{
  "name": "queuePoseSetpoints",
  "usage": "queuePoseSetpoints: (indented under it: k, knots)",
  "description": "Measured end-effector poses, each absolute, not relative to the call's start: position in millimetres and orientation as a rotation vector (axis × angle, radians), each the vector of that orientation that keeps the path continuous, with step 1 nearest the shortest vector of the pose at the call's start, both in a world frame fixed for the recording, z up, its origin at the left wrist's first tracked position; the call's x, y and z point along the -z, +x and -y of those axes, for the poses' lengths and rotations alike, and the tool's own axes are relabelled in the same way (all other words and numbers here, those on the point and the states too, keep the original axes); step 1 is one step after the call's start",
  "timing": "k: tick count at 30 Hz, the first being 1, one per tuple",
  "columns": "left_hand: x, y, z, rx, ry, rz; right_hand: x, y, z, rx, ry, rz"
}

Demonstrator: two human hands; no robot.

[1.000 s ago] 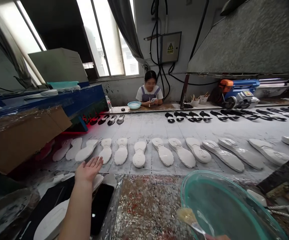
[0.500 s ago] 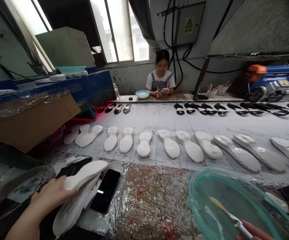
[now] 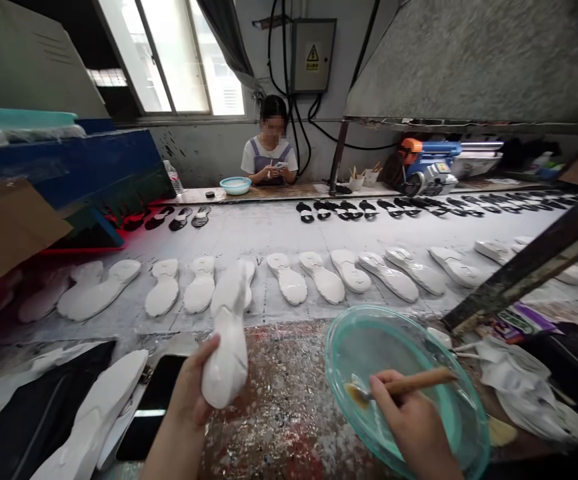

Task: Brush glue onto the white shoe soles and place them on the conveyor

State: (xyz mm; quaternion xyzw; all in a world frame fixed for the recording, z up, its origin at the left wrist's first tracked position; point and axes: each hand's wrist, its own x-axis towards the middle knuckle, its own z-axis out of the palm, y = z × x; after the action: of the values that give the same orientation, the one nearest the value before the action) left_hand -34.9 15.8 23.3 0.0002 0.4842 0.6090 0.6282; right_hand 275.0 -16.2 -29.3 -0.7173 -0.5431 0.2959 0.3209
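A white shoe sole is gripped in my left hand, raised over the speckled brown board, its upper end blurred. My right hand is closed round the wooden handle of a brush. The brush's pale bristles point down into the teal basin. At the lower left, another white sole lies beside a black phone.
Behind the board, a white surface carries a row of white soles and a row of black sandal parts. A seated person is across it, near a small blue bowl. A dark metal post slants at the right.
The view has turned right. My left hand has brought a sole up from the pile to the board's middle. My right hand has moved further over the basin with the brush.
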Motion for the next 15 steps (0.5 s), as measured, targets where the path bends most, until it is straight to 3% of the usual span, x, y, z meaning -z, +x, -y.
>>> queuePoseSetpoints:
  k: [4,9,15]
  knots:
    - [-17,-5,-12,-1.148,-0.040,-0.914,27,265,14,-0.882,-1.911,1.549]
    - [-4,-9,-4,-1.137,0.082,-0.770,11,272,23,-0.832,-1.869,1.355]
    - [0,-9,-6,-1.319,0.132,-0.593,-1,254,40,-1.188,-1.312,0.851]
